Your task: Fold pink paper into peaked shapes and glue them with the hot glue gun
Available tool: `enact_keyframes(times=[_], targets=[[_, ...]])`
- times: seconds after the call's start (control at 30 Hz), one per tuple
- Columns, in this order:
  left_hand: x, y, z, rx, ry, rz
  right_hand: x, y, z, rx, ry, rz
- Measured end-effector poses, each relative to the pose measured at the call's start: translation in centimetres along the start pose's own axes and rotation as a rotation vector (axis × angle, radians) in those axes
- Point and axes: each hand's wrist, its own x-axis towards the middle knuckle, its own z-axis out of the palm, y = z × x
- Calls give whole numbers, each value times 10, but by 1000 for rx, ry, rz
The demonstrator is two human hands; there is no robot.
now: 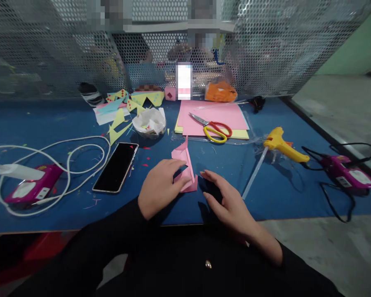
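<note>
The left hand [160, 185] presses flat on the folded pink paper [184, 165]. The right hand [225, 198] rests open just beside the paper, holding nothing.

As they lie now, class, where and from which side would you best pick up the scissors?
Probably by the handles: the scissors lie flat on the pink paper, red and yellow loops pointing to the right and near edge, blades pointing far-left. Come from above on the near right, fingers into the loops, away from the blades.
</note>
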Motion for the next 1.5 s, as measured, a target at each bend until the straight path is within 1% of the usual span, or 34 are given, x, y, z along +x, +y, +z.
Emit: enact_keyframes(times=[0.03, 0.17, 0.23, 0.3, 0.4, 0.47, 0.53, 0.6, 0.73, 0.83, 0.9, 1.0, 1.13, 1.23, 1.4, 1.5], targets=[[11, -3, 0, -25, 16, -69, 0, 0, 0, -7, -1, -3], [53, -22, 9, -36, 132, -178, 2, -1, 1, -64, -3, -16], [67, -31, 16, -85, 141, -205, 3, 0, 2, -83, -1, -28], [74, -36, 21, -145, 158, -215, 2, 0, 3, -93, -2, -37], [77, -39, 25, -278, 205, -250, 0, 1, 4, -106, 2, -49], [76, -41, 26, -404, 246, -283, -1, -1, 2, -113, 20, -75], [75, -43, 25, -565, 280, -318, 1, -6, -4, -120, 36, -122], [74, -44, 24, -756, 288, -364, 7, -15, -16, -128, 46, -181], [70, -43, 20, -1154, 230, -485, 34, -37, -49, -166, 107, -262], [68, -37, 17, -1392, 180, -548, 61, -47, -66, -128, 211, -214], [67, -33, 14, -1508, 152, -576, 76, -47, -70, -47, 262, -171], [67, -29, 11, -1626, 109, -622, 89, -40, -67, 33, 259, -128], [66, -24, 11, -1709, 33, -671, 91, -27, -54, -6, 189, -80], [62, -20, 13, -1737, -28, -668, 92, -21, -40, -4, 149, -26], [56, -12, 16, -1737, -72, -627, 99, -19, -22, 247, 67, 63], [55, -11, 17, -1731, -97, -609, 100, -19, -15, 329, 66, 84]])
